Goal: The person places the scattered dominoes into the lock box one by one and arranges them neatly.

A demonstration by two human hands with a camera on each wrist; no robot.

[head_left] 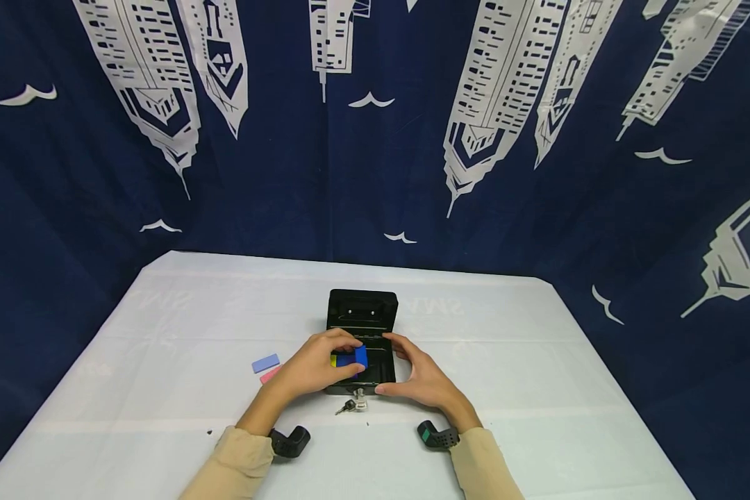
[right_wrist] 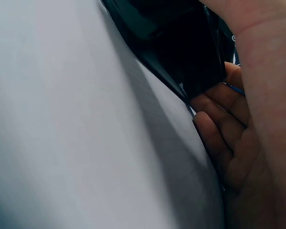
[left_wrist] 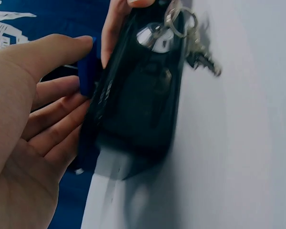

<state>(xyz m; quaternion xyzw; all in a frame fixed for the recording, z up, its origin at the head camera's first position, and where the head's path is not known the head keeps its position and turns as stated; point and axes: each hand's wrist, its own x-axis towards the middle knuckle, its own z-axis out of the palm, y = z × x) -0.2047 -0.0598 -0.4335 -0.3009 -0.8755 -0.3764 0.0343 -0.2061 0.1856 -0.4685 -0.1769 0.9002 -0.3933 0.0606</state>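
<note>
A black metal cash box (head_left: pixel 385 367) stands on the white table with its lid (head_left: pixel 362 305) raised at the back. My left hand (head_left: pixel 315 364) pinches a blue block (head_left: pixel 362 356) between thumb and fingers over the box's interior. In the left wrist view the blue block (left_wrist: pixel 87 71) shows upright beside the box wall. A small yellow piece (head_left: pixel 333 360) peeks out by the left fingers. My right hand (head_left: pixel 426 378) holds the box's right side, thumb at the front corner and fingers toward the rear. Part of the interior is hidden by my left hand.
Keys (head_left: pixel 348 405) hang on a ring from the lock (head_left: pixel 360 397) at the box's front. Left of the box lie a light blue flat piece (head_left: pixel 265 363) and a pink one (head_left: pixel 269 375), partly behind my left forearm. A dark blue patterned cloth (head_left: pixel 375 173) hangs beyond the table.
</note>
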